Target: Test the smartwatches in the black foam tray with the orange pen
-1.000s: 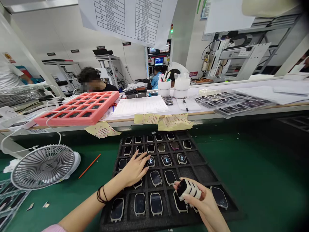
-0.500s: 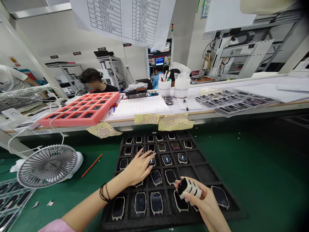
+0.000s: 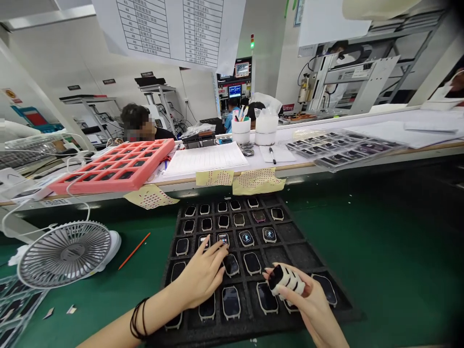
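A black foam tray point(image 3: 253, 316) lies in front of me with smartwatches without straps in many of its compartments. My left hand point(image 3: 203, 275) is over the tray's left half, fingers stretched out and somewhat apart. Its fingertips rest on or just over a smartwatch with a lit screen point(image 3: 223, 239); exact contact cannot be made out. To the right, a smartwatch point(image 3: 247, 238) and another smartwatch point(image 3: 269, 235) show lit round dials. My right hand point(image 3: 308, 295) holds a stack of several smartwatches point(image 3: 288, 280) with pale cases above the tray's right side, fingers wrapped round them.
On the green bench, a grey desk fan point(image 3: 68, 251) and an orange stick point(image 3: 134, 251) lie left of the tray. A raised shelf holds a pink foam tray point(image 3: 119, 166), paper sheets point(image 3: 206, 158), white tubs point(image 3: 266, 129) and clear plastic trays point(image 3: 340, 147). A person point(image 3: 139, 123) sits beyond.
My left hand has drawn slightly back toward me, and the screen at its fingertips shows a different picture. My right hand keeps the stack almost in place. The whole view has shifted a little.
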Action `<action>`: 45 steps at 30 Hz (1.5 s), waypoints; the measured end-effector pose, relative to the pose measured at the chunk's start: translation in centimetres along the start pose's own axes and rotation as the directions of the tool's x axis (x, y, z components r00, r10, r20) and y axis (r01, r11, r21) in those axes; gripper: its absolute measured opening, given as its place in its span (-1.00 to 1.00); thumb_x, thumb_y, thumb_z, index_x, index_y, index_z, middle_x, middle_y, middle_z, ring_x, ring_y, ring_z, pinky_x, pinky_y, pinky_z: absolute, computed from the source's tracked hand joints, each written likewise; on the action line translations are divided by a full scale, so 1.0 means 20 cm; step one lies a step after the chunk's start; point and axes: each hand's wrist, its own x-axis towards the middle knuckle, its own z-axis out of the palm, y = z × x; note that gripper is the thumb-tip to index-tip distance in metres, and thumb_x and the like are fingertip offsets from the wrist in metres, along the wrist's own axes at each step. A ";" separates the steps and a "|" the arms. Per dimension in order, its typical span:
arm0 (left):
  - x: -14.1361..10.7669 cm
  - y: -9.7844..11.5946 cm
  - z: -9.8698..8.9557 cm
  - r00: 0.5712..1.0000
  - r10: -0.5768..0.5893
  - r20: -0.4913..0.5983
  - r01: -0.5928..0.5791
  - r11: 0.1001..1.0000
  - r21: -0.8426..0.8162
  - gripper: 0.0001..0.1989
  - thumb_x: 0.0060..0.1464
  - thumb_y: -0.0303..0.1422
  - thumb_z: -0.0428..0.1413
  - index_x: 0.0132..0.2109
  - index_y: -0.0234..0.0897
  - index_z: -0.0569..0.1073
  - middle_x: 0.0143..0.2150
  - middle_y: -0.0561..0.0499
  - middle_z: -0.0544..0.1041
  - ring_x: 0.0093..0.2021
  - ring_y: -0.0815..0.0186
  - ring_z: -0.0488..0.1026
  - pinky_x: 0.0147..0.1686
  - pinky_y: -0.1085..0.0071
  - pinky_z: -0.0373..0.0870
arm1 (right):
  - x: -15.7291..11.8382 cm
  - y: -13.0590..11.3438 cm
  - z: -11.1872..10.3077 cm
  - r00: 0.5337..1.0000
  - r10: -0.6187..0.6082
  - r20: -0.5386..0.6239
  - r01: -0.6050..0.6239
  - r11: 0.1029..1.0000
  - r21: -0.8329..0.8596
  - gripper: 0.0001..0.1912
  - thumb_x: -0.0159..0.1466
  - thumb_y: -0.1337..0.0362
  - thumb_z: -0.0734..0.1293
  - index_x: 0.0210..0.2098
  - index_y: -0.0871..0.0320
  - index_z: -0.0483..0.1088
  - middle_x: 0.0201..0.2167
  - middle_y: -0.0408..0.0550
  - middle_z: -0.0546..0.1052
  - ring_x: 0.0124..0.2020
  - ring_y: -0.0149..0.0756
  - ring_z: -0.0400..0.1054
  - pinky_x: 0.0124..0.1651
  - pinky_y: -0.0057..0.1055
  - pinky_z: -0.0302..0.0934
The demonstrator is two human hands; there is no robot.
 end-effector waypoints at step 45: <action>0.61 0.16 0.16 0.994 0.103 -0.036 -0.104 0.994 -0.028 -0.55 0.26 -0.41 -0.22 0.24 -0.45 0.14 0.28 -0.21 0.26 0.33 0.07 0.07 0.28 -0.06 -0.09 | -0.08 -0.02 -0.10 0.984 -0.112 -0.138 0.123 0.990 0.073 -0.50 -0.14 0.12 0.60 -0.22 0.18 0.57 -0.25 0.15 0.63 -0.18 0.08 0.51 -0.14 -0.18 0.43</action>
